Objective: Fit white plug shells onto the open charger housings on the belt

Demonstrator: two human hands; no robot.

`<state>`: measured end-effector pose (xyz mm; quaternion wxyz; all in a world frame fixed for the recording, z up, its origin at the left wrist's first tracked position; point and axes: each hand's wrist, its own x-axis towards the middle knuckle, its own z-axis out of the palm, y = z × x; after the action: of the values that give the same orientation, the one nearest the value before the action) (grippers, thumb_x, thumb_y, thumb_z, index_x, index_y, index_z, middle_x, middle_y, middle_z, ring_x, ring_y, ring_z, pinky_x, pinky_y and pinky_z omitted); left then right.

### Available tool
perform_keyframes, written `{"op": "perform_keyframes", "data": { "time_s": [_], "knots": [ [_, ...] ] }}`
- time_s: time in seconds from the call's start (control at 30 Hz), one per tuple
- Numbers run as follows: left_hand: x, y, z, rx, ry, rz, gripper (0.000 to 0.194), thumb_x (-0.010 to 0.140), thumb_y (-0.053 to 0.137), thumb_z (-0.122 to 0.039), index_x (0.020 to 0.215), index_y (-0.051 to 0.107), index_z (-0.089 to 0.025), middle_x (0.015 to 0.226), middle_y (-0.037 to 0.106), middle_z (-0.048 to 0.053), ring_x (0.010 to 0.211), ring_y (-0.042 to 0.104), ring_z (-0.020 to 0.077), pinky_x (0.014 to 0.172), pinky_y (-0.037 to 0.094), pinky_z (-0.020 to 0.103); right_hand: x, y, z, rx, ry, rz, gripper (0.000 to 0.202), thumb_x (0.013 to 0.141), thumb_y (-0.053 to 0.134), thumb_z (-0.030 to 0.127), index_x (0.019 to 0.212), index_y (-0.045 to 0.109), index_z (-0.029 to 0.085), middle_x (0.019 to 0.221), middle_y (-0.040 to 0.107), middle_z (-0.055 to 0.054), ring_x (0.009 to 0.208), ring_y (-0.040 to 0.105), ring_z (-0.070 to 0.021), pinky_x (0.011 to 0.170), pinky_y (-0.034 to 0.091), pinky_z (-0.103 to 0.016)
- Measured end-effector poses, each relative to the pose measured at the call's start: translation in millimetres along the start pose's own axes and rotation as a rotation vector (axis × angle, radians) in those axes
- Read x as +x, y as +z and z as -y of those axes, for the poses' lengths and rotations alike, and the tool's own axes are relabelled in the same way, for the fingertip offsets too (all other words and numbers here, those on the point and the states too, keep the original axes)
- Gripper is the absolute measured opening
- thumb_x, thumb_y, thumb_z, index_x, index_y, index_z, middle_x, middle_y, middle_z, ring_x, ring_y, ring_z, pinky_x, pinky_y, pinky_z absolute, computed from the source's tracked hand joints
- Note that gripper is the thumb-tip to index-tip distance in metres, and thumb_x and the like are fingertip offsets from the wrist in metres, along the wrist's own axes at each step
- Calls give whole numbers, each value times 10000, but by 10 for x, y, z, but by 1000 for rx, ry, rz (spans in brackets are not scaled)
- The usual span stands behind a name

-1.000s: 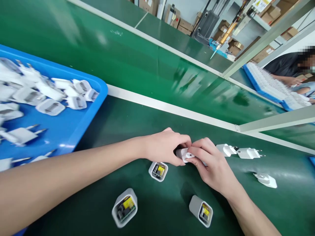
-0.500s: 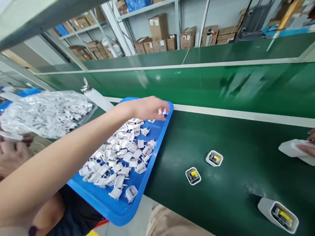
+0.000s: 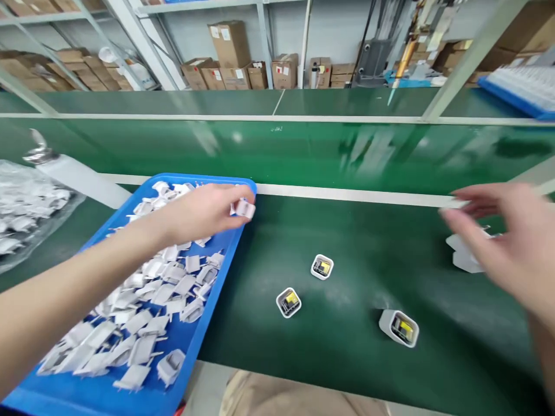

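Observation:
My left hand is above the far right corner of a blue tray, its fingers pinching white plug pieces; how many is hard to make out. Many similar white pieces with metal pins lie heaped in the tray. At the right, my right hand is open, thumb and fingers apart, and somewhat blurred. Just below it, white casings rest on the table, partly hidden by the hand. Between my hands are open white casings with yellow and black parts inside: one, another and a third tilted one.
The green table has a raised green back wall with a white strip along its foot. At the left are a white post with a metal clamp and a clear bag of white parts. Shelves behind hold cardboard boxes.
The view has swung to the right. My left hand has lifted slightly with the white pieces. My right hand, earlier holding a white casing at the edge, is now open above the casings.

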<state>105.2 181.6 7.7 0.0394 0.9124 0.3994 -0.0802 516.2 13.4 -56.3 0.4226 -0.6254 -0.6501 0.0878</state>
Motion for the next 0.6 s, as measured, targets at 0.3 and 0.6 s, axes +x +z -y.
{"op": "perform_keyframes", "data": {
  "time_s": [0.3,0.6],
  "knots": [
    [472,261,-1580,-412,468,17,509,917,661,-312,1367,429,-254,1123,657,36,989,659,219,745,488,283,-248,991,322,1019,346,363,254,903,727,407,997,570,231,838,658,9,667,641,-131,600,537,-278],
    [391,554,-1018,-474,390,90,223,937,653,-381,1110,666,-241,1070,643,11,1005,624,184,875,467,282,-99,797,154,1038,301,327,172,940,687,317,1085,659,229,1101,715,-83,916,691,-200,812,569,-370]
  ]
}}
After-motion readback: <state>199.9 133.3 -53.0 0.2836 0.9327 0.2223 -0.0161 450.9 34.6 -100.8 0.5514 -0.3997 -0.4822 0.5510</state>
